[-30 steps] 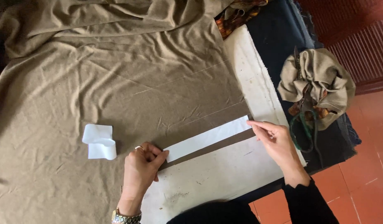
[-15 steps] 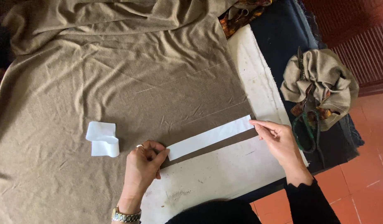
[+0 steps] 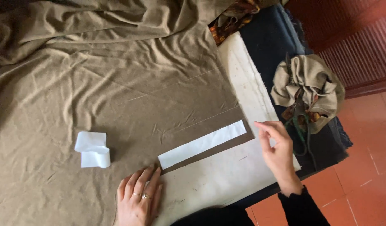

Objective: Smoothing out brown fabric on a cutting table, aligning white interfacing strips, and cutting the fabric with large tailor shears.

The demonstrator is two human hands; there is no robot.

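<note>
While the left hand (image 3: pixel 138 199) lay flat and open on the tan fabric (image 3: pixel 109 96), fingertips just near-left of the white strip (image 3: pixel 202 143), it looked to be pinning the cloth taut. Right hand (image 3: pixel 276 148) hovered open off the strip's right end, gripping nothing. Strip lay along the fabric's near edge on the cream table cover (image 3: pixel 226 180). Spare white roll (image 3: pixel 93 150) sat left; bunched cloth with scissors (image 3: pixel 304 125) far right.

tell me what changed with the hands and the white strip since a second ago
Both hands let go of the white strip. The right hand lifted off its right end and hangs beside it; the left hand slid back onto the tan fabric. The strip and the loose white roll stayed put.
</note>
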